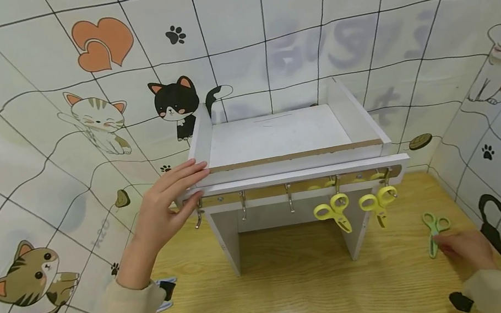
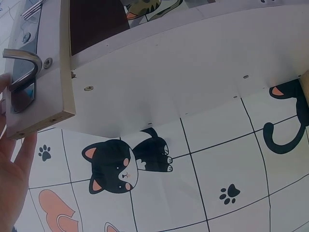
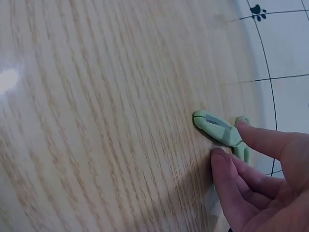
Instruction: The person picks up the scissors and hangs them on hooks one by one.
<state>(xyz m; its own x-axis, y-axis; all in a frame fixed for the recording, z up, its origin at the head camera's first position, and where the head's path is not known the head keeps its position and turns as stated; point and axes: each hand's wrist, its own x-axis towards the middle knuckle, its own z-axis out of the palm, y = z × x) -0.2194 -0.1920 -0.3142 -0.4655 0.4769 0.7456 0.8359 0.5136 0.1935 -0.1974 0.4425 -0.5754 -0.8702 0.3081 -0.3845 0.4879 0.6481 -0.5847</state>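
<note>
A white wooden rack [image 1: 301, 175] stands ahead, a row of metal hooks [image 1: 243, 205] along its front rail. My left hand [image 1: 164, 208] holds the rack's left front corner, fingers over the top edge and thumb at the front. In the left wrist view a hook [image 2: 24, 67] sits close to that hand. Two pairs of yellow scissors [image 1: 334, 212] hang from hooks on the right side. Green scissors [image 1: 432, 231] lie on the table at the right, thin blades in a green casing. My right hand [image 1: 467, 247] pinches them, thumb at a handle loop and fingertips at the opposite side.
The light wood table [image 1: 285, 296] reaches up to fabric walls [image 1: 230, 14] printed with cats and grid lines. A small pale object [image 1: 166, 294] with a dark part lies by my left sleeve. The rack's side panels [image 1: 231, 244] stand on the table.
</note>
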